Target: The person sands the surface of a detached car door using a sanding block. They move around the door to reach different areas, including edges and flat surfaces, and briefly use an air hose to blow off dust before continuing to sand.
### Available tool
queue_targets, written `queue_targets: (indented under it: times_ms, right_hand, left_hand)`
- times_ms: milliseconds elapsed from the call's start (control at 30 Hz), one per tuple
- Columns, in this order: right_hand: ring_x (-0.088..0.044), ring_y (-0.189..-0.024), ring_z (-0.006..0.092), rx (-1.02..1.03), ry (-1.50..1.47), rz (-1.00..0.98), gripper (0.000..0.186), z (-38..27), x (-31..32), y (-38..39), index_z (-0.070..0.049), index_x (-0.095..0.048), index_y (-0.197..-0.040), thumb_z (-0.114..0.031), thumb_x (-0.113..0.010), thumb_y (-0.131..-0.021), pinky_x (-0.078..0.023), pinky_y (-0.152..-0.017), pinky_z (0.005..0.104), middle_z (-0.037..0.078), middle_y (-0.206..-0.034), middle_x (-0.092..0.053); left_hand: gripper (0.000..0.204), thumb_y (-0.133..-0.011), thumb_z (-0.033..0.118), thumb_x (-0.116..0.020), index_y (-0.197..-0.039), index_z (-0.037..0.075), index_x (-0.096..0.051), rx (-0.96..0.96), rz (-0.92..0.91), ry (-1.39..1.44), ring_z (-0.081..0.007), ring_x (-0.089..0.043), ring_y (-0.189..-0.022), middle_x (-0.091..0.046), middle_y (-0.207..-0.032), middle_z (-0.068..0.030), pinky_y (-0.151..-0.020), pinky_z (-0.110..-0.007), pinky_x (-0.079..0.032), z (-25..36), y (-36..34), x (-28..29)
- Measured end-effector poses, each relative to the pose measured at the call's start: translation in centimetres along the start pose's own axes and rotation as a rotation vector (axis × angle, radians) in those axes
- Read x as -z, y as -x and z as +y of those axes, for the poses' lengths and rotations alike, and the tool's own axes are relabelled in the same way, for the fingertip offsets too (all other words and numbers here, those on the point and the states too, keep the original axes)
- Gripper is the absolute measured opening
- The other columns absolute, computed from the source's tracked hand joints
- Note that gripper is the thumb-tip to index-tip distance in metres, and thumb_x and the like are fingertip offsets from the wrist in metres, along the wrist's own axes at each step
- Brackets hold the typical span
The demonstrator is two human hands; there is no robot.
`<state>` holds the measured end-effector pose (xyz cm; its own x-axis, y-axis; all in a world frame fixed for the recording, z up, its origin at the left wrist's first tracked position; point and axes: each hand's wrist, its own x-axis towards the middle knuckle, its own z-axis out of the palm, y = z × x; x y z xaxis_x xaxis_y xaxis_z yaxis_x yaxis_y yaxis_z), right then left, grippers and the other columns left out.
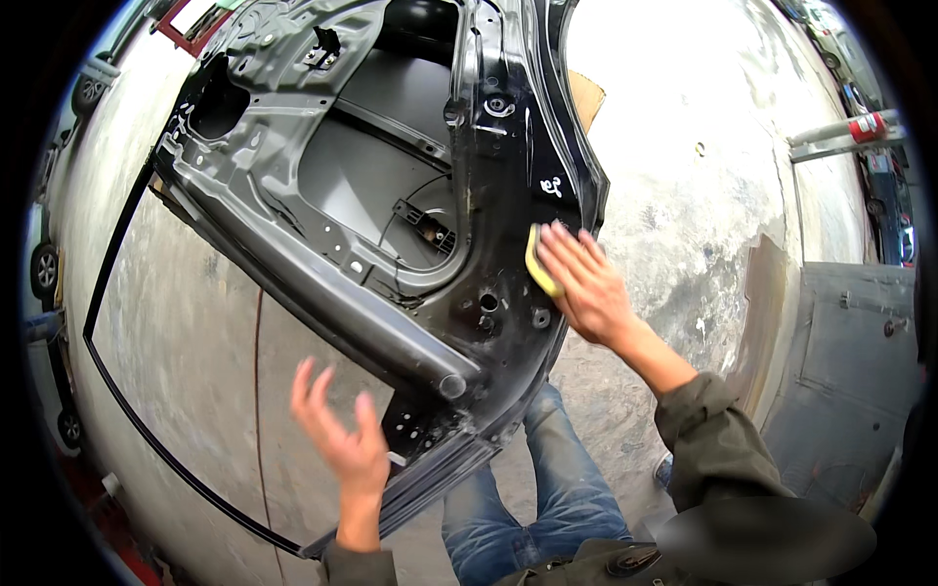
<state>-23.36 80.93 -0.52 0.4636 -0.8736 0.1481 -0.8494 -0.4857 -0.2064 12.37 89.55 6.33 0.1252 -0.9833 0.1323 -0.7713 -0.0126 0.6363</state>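
Concrete floor [703, 195]; car door [391, 195] diagonal, upper-left to lower-right.

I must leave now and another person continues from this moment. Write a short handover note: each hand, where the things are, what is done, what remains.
Right hand: fingers spread flat over a yellow sanding pad, pressing it against the black rear edge of the car door.
Left hand: open, holding nothing, raised in front of the door's lower edge, not clearly touching it.
Door: stripped to bare metal inside, black frame, standing tilted on the concrete floor against the person's knees in blue jeans.
Done: cannot tell from the surface how much of the edge is already rubbed.
Left: probably the rest of the black edge around the pad.
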Motion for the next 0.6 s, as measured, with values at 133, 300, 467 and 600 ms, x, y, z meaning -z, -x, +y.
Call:
queue_targets:
  times_ms: [133, 300, 467, 600]
  right_hand:
    - [-0.038, -0.152, 0.0297, -0.166, -0.058, 0.09, 0.067, -1.4, -1.8, -2.6, 0.004, -0.054, -0.145, -0.016, -0.07, -0.083, -0.022, -0.127, 0.0489, 0.017, -0.159, -0.047]
    - [-0.039, -0.152, 0.032, 0.148, -0.311, -0.19, 0.068, -0.8, 1.5, 2.6, 0.005, -0.056, -0.142, -0.019, -0.069, -0.079, -0.028, -0.125, 0.0501, 0.02, -0.156, -0.049]
    - [-0.055, -0.138, 0.0374, 0.172, -0.324, 0.16, 0.057, 4.3, 3.7, -3.4, 0.008, -0.063, -0.131, -0.004, -0.06, -0.075, -0.039, -0.118, 0.0508, 0.023, -0.141, -0.061]
    - [-0.053, -0.14, 0.0384, 0.087, -0.176, 0.105, 0.061, 3.7, 0.4, -5.8, 0.01, -0.061, -0.131, -0.004, -0.06, -0.072, -0.039, -0.118, 0.052, 0.025, -0.143, -0.059]
  left_hand:
    - [0.047, -0.097, 0.013, -0.064, -0.14, -0.002, -0.052, -0.088, -0.021, -0.094, -0.042, -0.036, -0.147, -0.043, -0.154, -0.0214, -0.121, -0.053, -0.029, 2.6, -5.9, -8.7]
    - [0.057, -0.103, 0.025, -0.057, -0.151, -0.002, -0.041, -0.149, -0.116, -0.144, -0.0414, -0.035, -0.149, -0.044, -0.155, -0.0233, -0.124, -0.053, -0.027, 5.6, -11.5, -16.7]
    - [0.065, -0.105, 0.035, -0.052, -0.161, 0.009, -0.03, 0.169, -0.303, -0.137, -0.0439, -0.064, -0.118, -0.052, -0.15, -0.0229, -0.093, -0.052, -0.054, 8.8, -12.7, -17.0]
    - [0.059, -0.107, 0.046, -0.046, -0.15, 0.006, -0.039, 0.216, -0.254, -0.186, -0.0503, -0.07, -0.08, -0.073, -0.097, -0.027, -0.072, -0.06, -0.054, 8.5, -13.7, -19.0]
